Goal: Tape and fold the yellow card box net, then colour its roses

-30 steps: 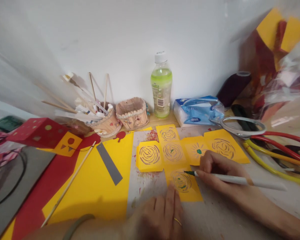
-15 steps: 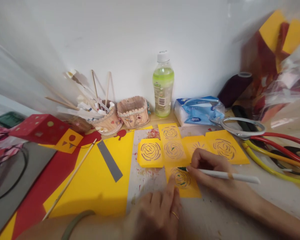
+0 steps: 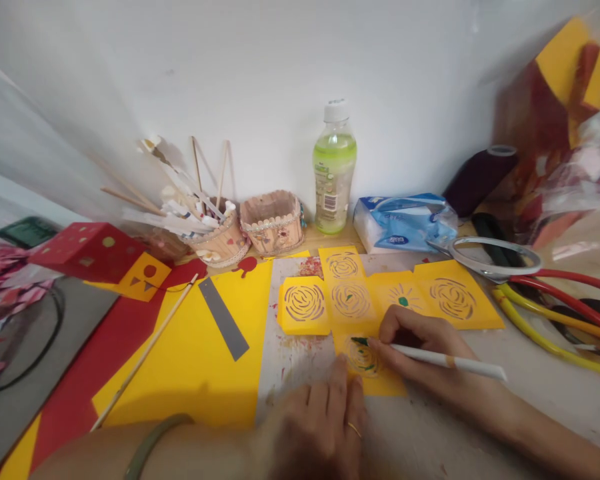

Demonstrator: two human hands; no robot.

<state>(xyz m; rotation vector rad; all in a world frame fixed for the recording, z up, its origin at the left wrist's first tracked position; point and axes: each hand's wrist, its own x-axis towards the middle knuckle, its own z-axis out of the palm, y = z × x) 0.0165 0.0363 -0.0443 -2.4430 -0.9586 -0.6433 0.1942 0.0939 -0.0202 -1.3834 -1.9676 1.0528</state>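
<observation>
My right hand [image 3: 420, 347] grips a white-handled paintbrush [image 3: 450, 360] in a pinch. Its dark green tip touches or hovers just over the lowest panel of a yellow cross-shaped card [image 3: 380, 387]. Swirl patterns cover most panels, and one has a sunburst with a green centre. Green marks also show inside the swirl under the brush. My left hand [image 3: 320, 420], with a ring on one finger, lies with fingers stretched against the card's lower left edge, holding no object. Part of that panel is hidden by my hands.
Yellow sheets [image 3: 190, 373] with a grey strip [image 3: 223, 320] and a wooden stick [image 3: 145, 350] lie left. Behind stand brush-filled and plain wooden baskets [image 3: 273, 223], a green drink bottle [image 3: 334, 173] and a tissue pack [image 3: 405, 223]. Large scissors [image 3: 497, 257] rest right, beside red and yellow handles.
The view has shifted slightly, so the scene sits a little further right. The brush tip has moved slightly left and down over the swirl, and the sunburst's green centre is uncovered.
</observation>
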